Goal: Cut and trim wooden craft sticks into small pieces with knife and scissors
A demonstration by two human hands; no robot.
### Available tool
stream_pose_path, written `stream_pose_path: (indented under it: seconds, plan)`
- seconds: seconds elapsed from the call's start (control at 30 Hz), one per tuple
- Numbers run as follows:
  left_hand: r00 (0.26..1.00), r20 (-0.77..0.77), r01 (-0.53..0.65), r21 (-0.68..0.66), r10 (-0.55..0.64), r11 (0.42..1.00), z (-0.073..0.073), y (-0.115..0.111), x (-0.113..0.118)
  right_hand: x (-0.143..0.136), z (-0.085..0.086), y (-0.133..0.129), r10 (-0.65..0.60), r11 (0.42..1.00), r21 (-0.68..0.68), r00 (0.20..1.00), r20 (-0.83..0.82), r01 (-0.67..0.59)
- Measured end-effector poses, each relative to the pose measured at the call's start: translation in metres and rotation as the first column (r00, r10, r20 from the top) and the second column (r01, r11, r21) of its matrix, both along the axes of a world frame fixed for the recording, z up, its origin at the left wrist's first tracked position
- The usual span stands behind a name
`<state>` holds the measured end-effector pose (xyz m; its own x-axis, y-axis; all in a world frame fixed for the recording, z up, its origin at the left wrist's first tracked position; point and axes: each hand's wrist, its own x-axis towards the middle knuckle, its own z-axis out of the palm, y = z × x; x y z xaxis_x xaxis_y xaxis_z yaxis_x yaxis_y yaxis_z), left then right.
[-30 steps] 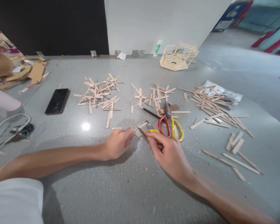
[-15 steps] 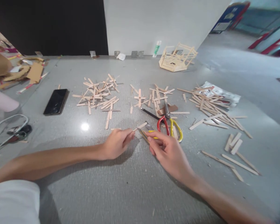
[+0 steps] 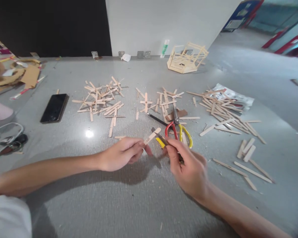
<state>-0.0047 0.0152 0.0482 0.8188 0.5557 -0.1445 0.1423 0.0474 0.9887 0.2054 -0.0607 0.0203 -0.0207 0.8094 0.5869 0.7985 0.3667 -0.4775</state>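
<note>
Head view: the grey table [image 3: 101, 205] is supporting the work area. The right hand [image 3: 190, 168] is pinching a narrow dark blade [image 3: 162, 137] between thumb and fingers. The left hand [image 3: 121, 153] is pressing its thumb and fingers together on the near end of a craft stick [image 3: 149, 138]. Red-and-yellow-handled scissors [image 3: 175, 121] are lying just beyond the right hand. The blade is crossing the craft stick's far portion; contact is remaining unclear.

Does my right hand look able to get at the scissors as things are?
Probably: the scissors lie just beyond the right hand, with nothing seen between. But it already holds a thin dark tool, which may hamper a grip.
</note>
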Motion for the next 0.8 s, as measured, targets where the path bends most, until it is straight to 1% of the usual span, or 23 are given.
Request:
stream_pose_path:
  seconds: [0.07, 0.13, 0.2, 0.27, 0.3, 0.37, 0.47, 0.57, 0.67, 0.73, 0.8]
  plan:
    - [0.998, -0.032, 0.052, 0.034, -0.051, 0.998, 0.008, 0.000, -0.002, 0.003, 0.001, -0.001, -0.018, 0.999, 0.028, 0.999, 0.030, 0.018]
    - [0.993, -0.080, 0.093, 0.071, -0.087, 0.993, 0.015, 0.001, -0.004, 0.006, 0.002, -0.001, -0.012, 0.998, 0.057, 0.997, 0.070, 0.008]
    - [0.984, -0.142, 0.120, 0.064, -0.110, 0.991, 0.020, 0.004, -0.005, 0.011, 0.003, 0.001, 0.023, 0.993, 0.115, 0.989, 0.145, -0.040]
    - [0.971, -0.213, 0.123, 0.036, -0.112, 0.992, 0.021, 0.011, -0.007, 0.017, 0.002, 0.004, 0.077, 0.978, 0.167, 0.964, 0.254, -0.122]
    - [0.961, -0.251, 0.124, 0.030, -0.112, 0.992, 0.019, 0.015, -0.007, 0.020, 0.002, 0.005, 0.101, 0.971, 0.174, 0.944, 0.315, -0.162]
    - [0.943, -0.312, 0.136, 0.058, -0.112, 0.989, 0.014, 0.024, -0.008, 0.024, 0.001, 0.006, 0.123, 0.966, 0.153, 0.893, 0.434, -0.207]
    - [0.915, -0.384, 0.180, 0.120, -0.122, 0.976, 0.002, 0.036, -0.009, 0.023, -0.003, 0.005, 0.120, 0.972, 0.092, 0.797, 0.592, -0.215]
    - [0.903, -0.415, 0.194, 0.174, -0.106, 0.965, -0.006, 0.042, -0.008, 0.018, -0.007, 0.002, 0.107, 0.974, 0.065, 0.693, 0.713, -0.217]
    - [0.907, -0.410, 0.207, 0.229, -0.099, 0.951, -0.011, 0.042, -0.008, 0.011, -0.008, 0.002, 0.046, 0.975, 0.103, 0.628, 0.777, -0.198]
    - [0.913, -0.394, 0.219, 0.256, -0.105, 0.942, -0.014, 0.041, -0.008, 0.008, -0.007, 0.004, 0.008, 0.974, 0.131, 0.608, 0.794, -0.184]
    - [0.920, -0.373, 0.223, 0.256, -0.117, 0.941, -0.017, 0.041, -0.008, 0.005, -0.005, 0.006, -0.013, 0.973, 0.148, 0.598, 0.801, -0.178]
